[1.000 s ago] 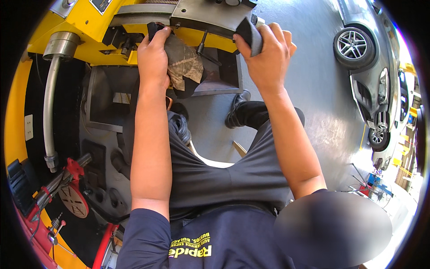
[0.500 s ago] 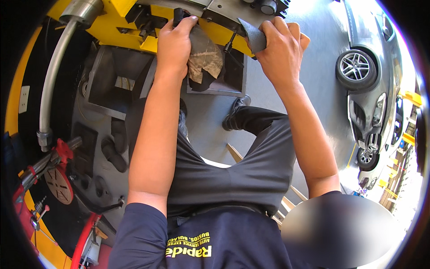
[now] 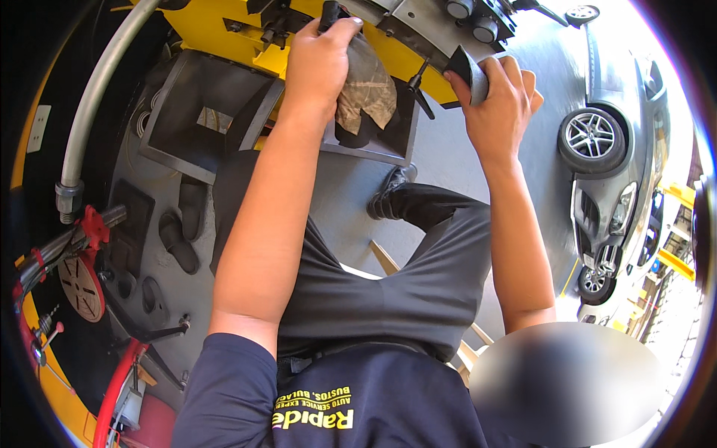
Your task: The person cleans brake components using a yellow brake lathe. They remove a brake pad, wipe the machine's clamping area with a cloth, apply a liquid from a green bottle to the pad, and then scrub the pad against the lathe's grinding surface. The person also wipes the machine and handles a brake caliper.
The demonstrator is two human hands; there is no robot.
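Note:
My left hand is closed, with a stained, brownish cloth hanging from it. A short black cylindrical piece sticks up at its thumb; what lies inside the grip is hidden. To the right, my right hand pinches a curved dark grey sheet that looks like sandpaper between thumb and fingers. The sheet is bent over and apart from the cloth. Both hands are raised at the near side of a yellow and grey metal machine.
A black T-shaped handle juts from the machine between my hands. Below stand open metal bins. At left are a grey pipe and red-framed equipment. A grey car is parked at right.
Both hands, the machine and the floor bins sit differently in the picture as the view has shifted. My hands now appear farther right, the right one lower. Each keeps its hold.

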